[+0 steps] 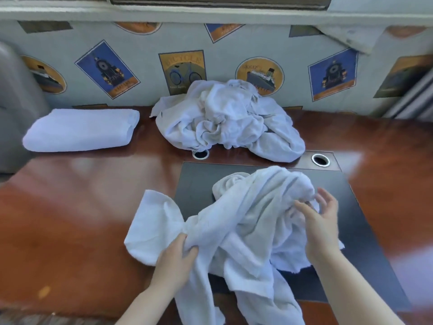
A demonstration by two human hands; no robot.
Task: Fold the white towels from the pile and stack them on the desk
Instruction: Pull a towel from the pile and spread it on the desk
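towel (236, 231) crumpled, unfolded | left hand (174, 259) grips it | right hand (321, 221) fingers spread

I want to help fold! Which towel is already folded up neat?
The folded towel at the far left of the desk. It lies flat and smooth; the pile is crumpled, and the towel in the hands is still bunched.

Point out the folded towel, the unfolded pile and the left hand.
folded towel (82, 130): head view, middle of its top face.
pile (225, 118): head view, centre of the heap.
left hand (174, 259): head view, back of the hand.
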